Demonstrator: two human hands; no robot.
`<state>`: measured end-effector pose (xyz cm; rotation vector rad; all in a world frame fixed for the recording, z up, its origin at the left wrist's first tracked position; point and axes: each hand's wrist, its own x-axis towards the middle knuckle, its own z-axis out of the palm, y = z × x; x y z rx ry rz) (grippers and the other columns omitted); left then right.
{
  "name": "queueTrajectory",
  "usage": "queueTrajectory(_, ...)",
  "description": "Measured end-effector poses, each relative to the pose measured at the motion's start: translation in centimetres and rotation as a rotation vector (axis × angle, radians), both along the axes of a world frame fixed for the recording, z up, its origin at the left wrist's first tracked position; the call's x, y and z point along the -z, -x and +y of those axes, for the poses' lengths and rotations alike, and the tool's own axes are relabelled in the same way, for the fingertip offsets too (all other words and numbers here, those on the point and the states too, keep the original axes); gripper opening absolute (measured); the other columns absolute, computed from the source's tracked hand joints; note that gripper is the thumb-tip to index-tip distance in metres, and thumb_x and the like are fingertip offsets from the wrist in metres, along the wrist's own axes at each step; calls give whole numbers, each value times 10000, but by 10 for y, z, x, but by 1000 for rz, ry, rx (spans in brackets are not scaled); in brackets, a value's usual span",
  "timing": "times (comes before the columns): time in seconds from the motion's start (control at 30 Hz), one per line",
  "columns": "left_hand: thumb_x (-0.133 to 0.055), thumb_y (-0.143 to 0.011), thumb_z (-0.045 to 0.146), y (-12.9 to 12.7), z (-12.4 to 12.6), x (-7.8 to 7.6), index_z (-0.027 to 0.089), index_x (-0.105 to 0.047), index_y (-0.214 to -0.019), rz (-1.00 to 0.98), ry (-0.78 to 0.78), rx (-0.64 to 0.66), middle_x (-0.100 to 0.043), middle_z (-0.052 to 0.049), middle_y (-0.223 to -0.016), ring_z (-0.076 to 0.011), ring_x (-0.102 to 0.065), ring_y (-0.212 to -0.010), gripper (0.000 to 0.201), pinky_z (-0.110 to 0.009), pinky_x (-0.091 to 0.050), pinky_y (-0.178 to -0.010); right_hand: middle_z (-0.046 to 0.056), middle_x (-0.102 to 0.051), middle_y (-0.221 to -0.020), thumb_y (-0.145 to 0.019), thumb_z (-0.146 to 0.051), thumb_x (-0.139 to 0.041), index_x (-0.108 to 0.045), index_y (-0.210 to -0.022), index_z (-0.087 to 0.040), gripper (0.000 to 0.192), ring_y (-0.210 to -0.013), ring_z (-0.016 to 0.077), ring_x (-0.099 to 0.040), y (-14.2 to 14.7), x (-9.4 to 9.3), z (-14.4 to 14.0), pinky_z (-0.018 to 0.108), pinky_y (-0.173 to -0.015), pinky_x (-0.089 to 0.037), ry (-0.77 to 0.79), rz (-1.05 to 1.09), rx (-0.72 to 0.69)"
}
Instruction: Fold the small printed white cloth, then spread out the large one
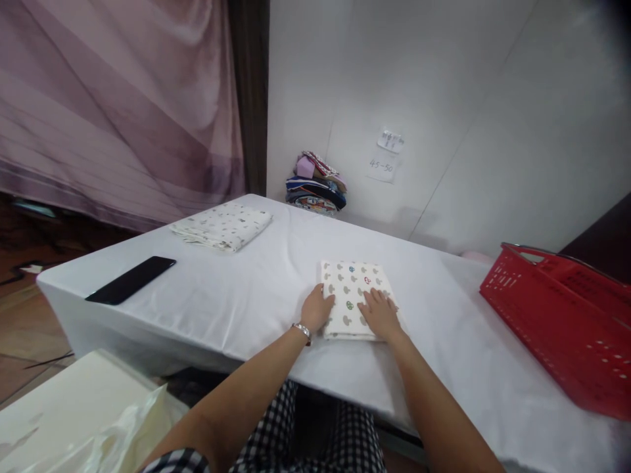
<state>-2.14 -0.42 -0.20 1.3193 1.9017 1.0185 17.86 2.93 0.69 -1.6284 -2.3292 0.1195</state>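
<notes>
Hands [315, 309] [378, 314] apart, flat on folded cloth [352, 289] near table edge [345, 387], bare tablecloth around.

Both arms reach forward; left hand [316, 309] and right hand [379, 314] lie flat (fingers spread, palms down).

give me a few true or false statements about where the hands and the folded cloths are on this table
1. Both hands rest on the folded mushroom-print cloth. True: the left hand lies at its left edge and the right hand on its right part.
2. The red basket stands at the left end of the table. False: it is at the right end.
3. A black phone lies on the white tablecloth. True.
4. The phone lies on top of the second folded cloth. False: they lie apart.
5. The left wrist is bare. False: it wears a bracelet.
</notes>
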Motion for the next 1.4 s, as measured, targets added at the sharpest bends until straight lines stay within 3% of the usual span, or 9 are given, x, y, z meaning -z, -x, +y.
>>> queueTrajectory(0.2,-539,-799,347,2,1,-5,147,-482,-1243,132,-53,-7,-561,-168,-1239,-279,-567,-1105,490,-373,-425,-901,111,-349,-1483,-949,-431,-334,-459,-1362,-211,484,-1378,294,-282,-2,16,2,540,-1087,-233,42,-78,6)
queueTrajectory(0.37,-643,-745,410,1,3,-10,141,-515,-1181,-201,126,-5,-639,-158,-1148,-276,-603,-1048,528,-333,-465,-825,112,-354,-1480,-944,-452,-337,-467,-1357,-222,490,-1374,295,-289,-6,14,6,548,-1077,-238,60,-54,-5)
queueTrajectory(0.5,-700,-702,452,-13,-5,-11,139,-518,-1162,-484,103,36,-634,-162,-1173,-259,-637,-970,585,-298,-504,-690,92,-344,-1489,-925,-476,-373,-463,-1365,-225,515,-1389,266,-266,-19,9,11,497,-1100,-226,142,-38,-42)
queueTrajectory(0.77,-736,-683,386,-22,-24,-16,151,-463,-1223,-650,142,9,-637,-155,-1168,-251,-654,-919,649,-290,-524,-592,89,-356,-1481,-903,-455,-421,-494,-1345,-200,515,-1387,257,-274,-29,4,11,485,-1117,-212,175,7,-72)
queueTrajectory(0.87,-738,-684,321,-17,-29,-10,116,-488,-1177,-691,181,-12,-635,-174,-1163,-249,-653,-921,590,-285,-528,-603,84,-423,-1440,-871,-437,-486,-568,-1276,-213,469,-1343,270,-361,-25,1,11,473,-1092,-285,195,98,-60)
queueTrajectory(1.1,-757,-674,343,-12,-27,-4,116,-544,-1079,-746,214,20,-673,-184,-1075,-250,-675,-828,511,-281,-512,-535,112,-478,-1396,-828,-359,-536,-540,-1296,-162,508,-1294,272,-433,-50,-9,19,400,-1080,-328,176,344,295)
queueTrajectory(1.23,-753,-689,307,-19,-22,-7,127,-534,-1087,-849,177,36,-669,-172,-1103,-233,-679,-851,488,-289,-546,-609,135,-556,-1312,-807,-359,-551,-496,-1331,-130,574,-1183,264,-541,-69,-10,21,368,-1006,-406,285,426,346)
queueTrajectory(1.33,-717,-705,216,-5,-10,-13,120,-559,-1059,-711,134,89,-673,-148,-1106,-216,-672,-887,400,-283,-545,-708,108,-623,-1218,-795,-339,-563,-555,-1268,-162,505,-1121,252,-576,-67,-5,8,361,-972,-426,261,438,336)
queueTrajectory(1.4,-678,-733,221,22,6,-22,132,-580,-1064,-428,83,78,-688,-117,-1070,-209,-668,-892,356,-279,-531,-740,74,-678,-1092,-792,-332,-569,-582,-1231,-201,457,-966,228,-634,-57,2,-12,355,-880,-479,283,483,242)
